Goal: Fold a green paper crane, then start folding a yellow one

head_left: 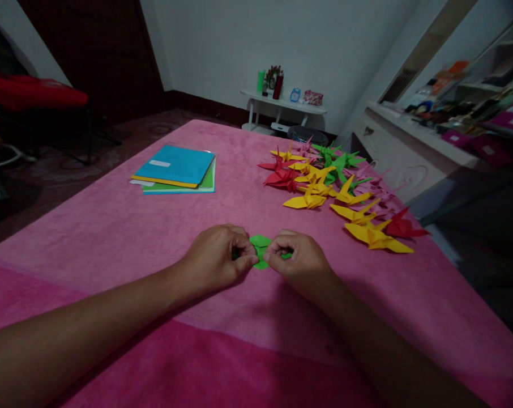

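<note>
A small folded piece of green paper (260,249) is held between my two hands, just over the pink cloth. My left hand (220,255) pinches its left side between thumb and fingers. On the other side, my right hand (301,258) grips the right part, and a bit of green shows past its fingers. The fingers cover much of the paper, so its full shape is hidden. To the right lie several folded paper cranes, among them a yellow crane (377,235), a red crane (281,178) and a green crane (339,161).
A stack of coloured paper (175,164), blue on top, lies at the left of the pink cloth (103,226). Beyond stands a small white table (256,95) with bottles and a plant. A cluttered white dresser (396,153) is at right, a red-covered chair (35,93) at left.
</note>
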A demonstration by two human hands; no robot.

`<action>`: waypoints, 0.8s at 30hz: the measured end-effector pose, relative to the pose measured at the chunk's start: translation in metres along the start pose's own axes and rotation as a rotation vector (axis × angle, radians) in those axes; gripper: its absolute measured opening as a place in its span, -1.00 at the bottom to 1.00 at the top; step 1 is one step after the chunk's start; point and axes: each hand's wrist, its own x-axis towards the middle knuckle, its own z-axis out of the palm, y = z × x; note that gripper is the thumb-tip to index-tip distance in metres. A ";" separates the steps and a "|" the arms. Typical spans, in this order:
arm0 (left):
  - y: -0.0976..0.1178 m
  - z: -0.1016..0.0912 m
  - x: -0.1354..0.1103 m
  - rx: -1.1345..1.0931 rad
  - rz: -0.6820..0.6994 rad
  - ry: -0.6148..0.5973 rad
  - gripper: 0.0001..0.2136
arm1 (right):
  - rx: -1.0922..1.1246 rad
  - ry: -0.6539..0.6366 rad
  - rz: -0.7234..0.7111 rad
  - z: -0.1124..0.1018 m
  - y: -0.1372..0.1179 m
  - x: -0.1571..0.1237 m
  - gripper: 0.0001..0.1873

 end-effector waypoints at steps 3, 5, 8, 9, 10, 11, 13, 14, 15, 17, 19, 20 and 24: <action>0.001 0.000 0.000 -0.030 -0.040 0.005 -0.81 | -0.023 0.018 0.016 0.002 -0.001 0.001 -0.88; 0.002 0.001 0.001 -0.058 -0.076 0.016 -0.83 | -0.031 0.020 0.027 0.003 -0.001 0.001 -0.89; 0.002 0.001 0.002 -0.082 -0.128 0.016 -0.85 | -0.041 0.013 0.050 0.003 -0.001 0.002 -0.89; 0.002 0.001 0.002 -0.078 -0.141 0.008 -0.85 | -0.045 0.009 0.055 0.003 -0.001 0.002 -0.89; 0.002 0.001 0.003 -0.070 -0.154 -0.003 -0.85 | -0.050 0.005 0.059 0.002 -0.001 0.003 -0.89; 0.002 0.001 0.003 -0.057 -0.166 -0.011 -0.85 | -0.057 0.001 0.062 0.002 -0.001 0.003 -0.90; 0.001 0.000 0.003 -0.031 -0.183 -0.021 -0.85 | -0.073 -0.004 0.065 0.001 -0.002 0.004 -0.90; 0.002 0.000 0.004 -0.019 -0.190 -0.024 -0.85 | -0.081 -0.007 0.066 0.000 -0.002 0.004 -0.90; 0.002 -0.001 0.004 -0.009 -0.199 -0.027 -0.85 | -0.088 -0.012 0.069 0.000 -0.002 0.004 -0.89; 0.004 -0.002 0.005 0.014 -0.225 -0.045 -0.85 | -0.098 -0.028 0.076 -0.001 -0.003 0.005 -0.89; 0.006 -0.004 0.006 0.043 -0.250 -0.066 -0.85 | -0.102 -0.051 0.094 -0.003 -0.004 0.005 -0.89; 0.007 -0.005 0.006 0.059 -0.258 -0.075 -0.85 | -0.098 -0.065 0.108 -0.004 -0.004 0.006 -0.89; 0.007 -0.008 0.007 0.101 -0.270 -0.099 -0.86 | -0.051 -0.118 0.170 -0.009 -0.002 0.007 -0.91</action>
